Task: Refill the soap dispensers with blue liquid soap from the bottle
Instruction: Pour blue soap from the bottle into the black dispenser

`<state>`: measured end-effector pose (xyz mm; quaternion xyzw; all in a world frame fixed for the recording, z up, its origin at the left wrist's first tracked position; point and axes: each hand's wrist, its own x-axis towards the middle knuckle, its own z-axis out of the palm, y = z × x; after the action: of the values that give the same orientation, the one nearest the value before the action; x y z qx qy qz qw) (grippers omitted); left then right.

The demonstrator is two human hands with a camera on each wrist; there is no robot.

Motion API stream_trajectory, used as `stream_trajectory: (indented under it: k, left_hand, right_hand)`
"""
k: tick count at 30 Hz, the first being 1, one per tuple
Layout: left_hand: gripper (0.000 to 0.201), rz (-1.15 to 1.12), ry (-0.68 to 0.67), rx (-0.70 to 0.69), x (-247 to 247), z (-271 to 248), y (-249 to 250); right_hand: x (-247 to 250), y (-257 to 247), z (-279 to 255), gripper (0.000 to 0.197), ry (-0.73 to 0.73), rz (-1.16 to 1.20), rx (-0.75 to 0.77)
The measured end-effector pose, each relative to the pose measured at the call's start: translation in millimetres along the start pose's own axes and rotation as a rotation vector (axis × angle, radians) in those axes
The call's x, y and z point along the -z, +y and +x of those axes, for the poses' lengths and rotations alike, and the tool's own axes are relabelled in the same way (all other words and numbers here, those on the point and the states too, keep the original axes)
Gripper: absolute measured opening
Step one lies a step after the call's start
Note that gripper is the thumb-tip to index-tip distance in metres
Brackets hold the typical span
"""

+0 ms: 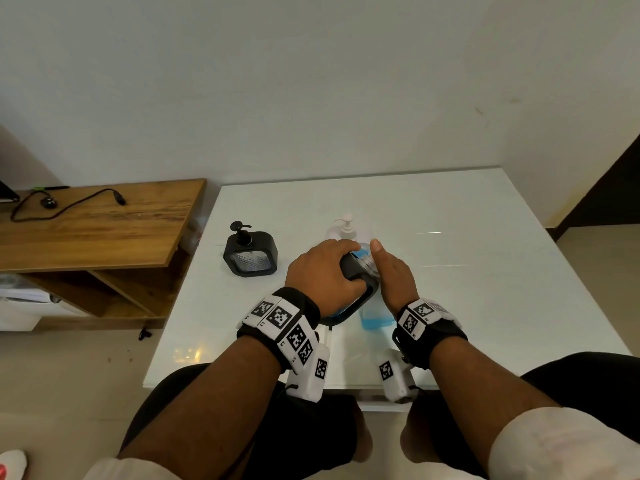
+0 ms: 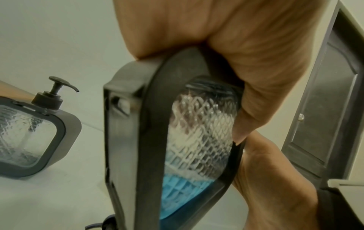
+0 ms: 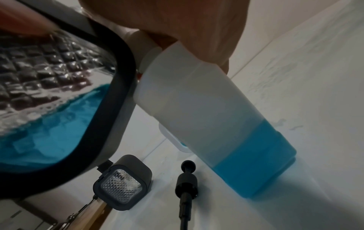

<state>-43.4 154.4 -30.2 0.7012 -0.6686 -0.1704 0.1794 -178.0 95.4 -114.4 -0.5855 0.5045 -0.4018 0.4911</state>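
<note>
Soap dispenser [image 1: 356, 271], part-filled with blue, sits near the desk [image 1: 485, 271] centre, gripped at its top by the left hand [image 1: 320, 271]. Right hand [image 1: 393, 275] curls round the bottle [image 1: 375, 318] at its 3 o'clock. Second dispenser [image 1: 250, 254] stands at 10 o'clock.

White desk [image 1: 467, 271]; wooden shelf [image 1: 104, 230] at nine o'clock, black cable [image 1: 69, 207] on top; dark door [image 2: 323, 109] at three o'clock.
</note>
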Motion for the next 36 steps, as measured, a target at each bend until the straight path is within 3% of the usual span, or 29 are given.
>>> stream_trajectory:
  k: [6,8,12,19,28,33,36]
  left_hand:
    - [0.055,0.008,-0.006,-0.017,0.0,-0.8,2.6]
    - [0.055,0.011,-0.012,-0.021,0.2,-1.7,3.4]
    - [0.054,0.007,-0.006,-0.016,0.5,-3.0,2.3]
    - [0.055,0.006,-0.018,-0.008,0.0,-3.1,3.8]
    - [0.054,-0.014,-0.006,0.004,0.7,-4.3,4.2]
    - [0.054,-0.016,-0.012,0.000,1.1,-4.4,5.0]
    - [0.054,-0.014,-0.011,-0.002,0.9,-4.7,4.6]
  right_hand:
    - [-1.4,4.3,0.3,0.048,0.087,0.055,-0.027]
    - [-1.5,5.4,-1.2,0.053,0.080,0.044,-0.023]
    - [-0.8,0.5,-1.1,0.082,0.002,0.030,-0.036]
    - [-2.3,2.5,1.4,0.049,0.064,0.035,-0.046]
    - [1.3,0.7,-0.3,0.074,-0.041,0.067,-0.090]
    - [-2.1,-2.9,-1.5,0.057,0.028,0.003,-0.064]
    - [-2.0,-5.7,-5.1,0.064,0.022,-0.006,-0.043]
